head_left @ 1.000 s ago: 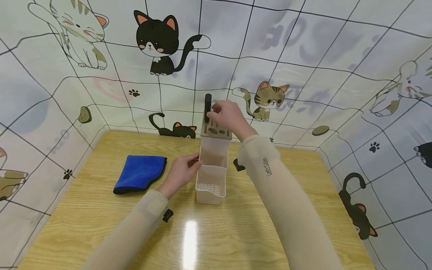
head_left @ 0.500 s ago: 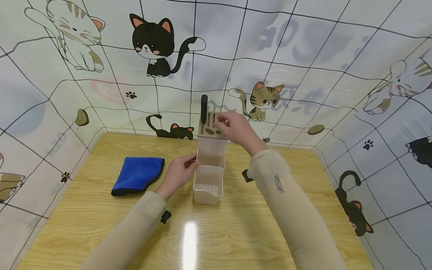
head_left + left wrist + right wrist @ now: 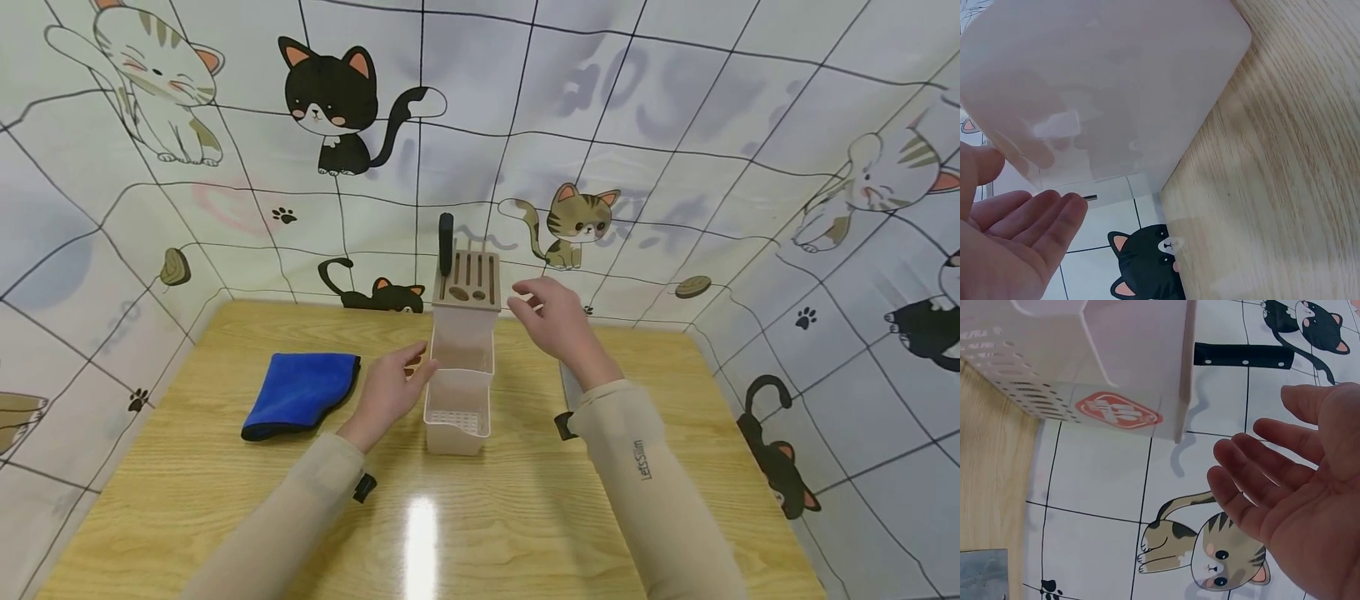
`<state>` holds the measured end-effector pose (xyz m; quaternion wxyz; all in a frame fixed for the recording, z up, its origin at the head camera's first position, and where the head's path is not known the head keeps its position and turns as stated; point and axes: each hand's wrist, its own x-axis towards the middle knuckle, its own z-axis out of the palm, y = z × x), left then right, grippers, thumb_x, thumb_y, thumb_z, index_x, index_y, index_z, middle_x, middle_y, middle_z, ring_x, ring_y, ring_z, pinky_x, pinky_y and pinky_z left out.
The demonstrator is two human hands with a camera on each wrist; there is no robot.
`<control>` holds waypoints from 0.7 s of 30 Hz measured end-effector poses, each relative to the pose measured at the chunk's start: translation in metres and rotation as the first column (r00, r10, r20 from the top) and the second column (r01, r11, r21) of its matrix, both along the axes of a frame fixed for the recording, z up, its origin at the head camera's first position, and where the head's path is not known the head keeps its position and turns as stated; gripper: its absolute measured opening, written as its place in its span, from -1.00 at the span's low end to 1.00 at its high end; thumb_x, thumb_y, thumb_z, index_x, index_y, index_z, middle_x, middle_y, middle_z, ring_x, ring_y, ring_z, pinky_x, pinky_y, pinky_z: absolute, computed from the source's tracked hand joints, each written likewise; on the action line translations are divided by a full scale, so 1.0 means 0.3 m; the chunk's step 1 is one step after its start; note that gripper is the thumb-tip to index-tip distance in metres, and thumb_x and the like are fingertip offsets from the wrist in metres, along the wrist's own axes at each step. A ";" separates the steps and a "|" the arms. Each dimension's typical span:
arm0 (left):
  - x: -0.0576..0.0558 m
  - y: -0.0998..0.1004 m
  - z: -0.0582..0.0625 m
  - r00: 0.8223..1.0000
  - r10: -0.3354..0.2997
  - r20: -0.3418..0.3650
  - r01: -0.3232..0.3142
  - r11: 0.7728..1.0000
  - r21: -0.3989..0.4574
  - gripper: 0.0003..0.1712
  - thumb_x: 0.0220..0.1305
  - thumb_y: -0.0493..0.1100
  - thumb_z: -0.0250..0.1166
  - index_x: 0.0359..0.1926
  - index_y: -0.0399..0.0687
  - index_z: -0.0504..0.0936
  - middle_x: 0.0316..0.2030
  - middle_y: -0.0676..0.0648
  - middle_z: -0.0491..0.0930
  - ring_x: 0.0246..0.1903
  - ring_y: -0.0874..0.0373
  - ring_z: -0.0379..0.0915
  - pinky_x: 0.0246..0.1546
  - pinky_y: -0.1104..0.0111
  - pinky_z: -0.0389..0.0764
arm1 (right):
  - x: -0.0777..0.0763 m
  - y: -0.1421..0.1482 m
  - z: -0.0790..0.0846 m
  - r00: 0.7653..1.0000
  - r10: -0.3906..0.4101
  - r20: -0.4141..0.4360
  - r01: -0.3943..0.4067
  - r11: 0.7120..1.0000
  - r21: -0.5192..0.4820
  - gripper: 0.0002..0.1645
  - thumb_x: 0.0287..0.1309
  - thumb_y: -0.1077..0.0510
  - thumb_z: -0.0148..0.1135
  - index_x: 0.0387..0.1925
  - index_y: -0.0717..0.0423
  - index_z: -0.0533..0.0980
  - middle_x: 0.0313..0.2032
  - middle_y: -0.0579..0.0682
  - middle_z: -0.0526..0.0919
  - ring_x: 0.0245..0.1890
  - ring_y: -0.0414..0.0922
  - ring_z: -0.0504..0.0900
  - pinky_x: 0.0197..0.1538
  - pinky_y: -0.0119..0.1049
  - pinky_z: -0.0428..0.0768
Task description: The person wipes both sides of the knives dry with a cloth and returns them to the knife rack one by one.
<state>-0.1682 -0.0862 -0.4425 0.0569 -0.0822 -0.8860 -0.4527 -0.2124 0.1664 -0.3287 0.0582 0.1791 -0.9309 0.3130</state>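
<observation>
A pale pink knife holder (image 3: 459,354), tall at the back with two stepped bins in front, stands on the table. Its slotted brown top (image 3: 468,287) carries a knife, whose black handle (image 3: 446,243) sticks up at the left; the blade is hidden inside. My left hand (image 3: 386,392) is at the holder's left wall, fingers relaxed and thumb right at the edge. In the left wrist view, those loose fingers (image 3: 1054,215) lie beside the smooth wall. My right hand (image 3: 555,321) hovers to the right of the slotted top, fingers loosely bent around nothing.
A folded blue cloth (image 3: 303,392) with black edging lies on the wooden table (image 3: 300,517) at the left. Partly under the right forearm is a flat grey thing (image 3: 984,575). Cat-printed wall sheets (image 3: 465,83) rise behind and at both sides.
My right hand has drawn away from beside the knife handle, over the slots, to the right of the holder. The left hand remains by the left wall, its fingers slightly looser.
</observation>
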 end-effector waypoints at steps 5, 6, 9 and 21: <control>0.010 -0.009 0.011 0.995 0.002 -0.098 -0.008 0.998 -0.057 -0.40 0.46 -0.05 0.32 0.35 -0.34 0.53 0.22 -0.37 0.59 0.14 -0.32 0.60 0.15 -0.09 0.63 | 0.031 0.041 -0.037 0.999 -0.033 -0.036 0.031 0.998 -0.045 -0.58 0.51 0.11 0.14 0.22 0.28 0.58 0.16 0.23 0.63 0.03 0.14 0.69 0.11 0.02 0.68; 0.012 -0.012 0.016 0.993 -0.001 -0.118 -0.007 0.998 -0.067 -0.39 0.46 -0.04 0.31 0.35 -0.35 0.52 0.24 -0.37 0.58 0.19 -0.32 0.57 0.20 -0.10 0.59 | 0.038 0.048 -0.042 0.998 -0.039 -0.041 0.037 0.998 -0.051 -0.58 0.51 0.11 0.15 0.22 0.28 0.57 0.16 0.23 0.63 0.03 0.14 0.68 0.11 0.03 0.68; 0.019 -0.020 0.033 0.984 -0.020 -0.179 0.001 0.994 -0.105 -0.37 0.47 -0.04 0.30 0.35 -0.40 0.50 0.29 -0.38 0.53 0.32 -0.30 0.45 0.34 -0.10 0.46 | 0.055 0.068 -0.059 0.998 -0.052 -0.048 0.048 0.996 -0.074 -0.58 0.51 0.11 0.15 0.23 0.29 0.57 0.17 0.24 0.62 0.05 0.16 0.68 0.11 0.04 0.68; 0.058 -0.060 0.066 0.943 -0.095 -0.319 -0.006 0.953 -0.302 -0.27 0.49 0.07 0.25 0.45 -0.33 0.39 0.40 -0.37 0.42 0.37 -0.34 0.36 0.39 -0.17 0.37 | 0.119 0.139 -0.133 0.994 -0.096 -0.046 0.088 0.986 -0.143 -0.57 0.51 0.11 0.17 0.26 0.26 0.56 0.16 0.24 0.62 0.04 0.14 0.68 0.11 0.06 0.68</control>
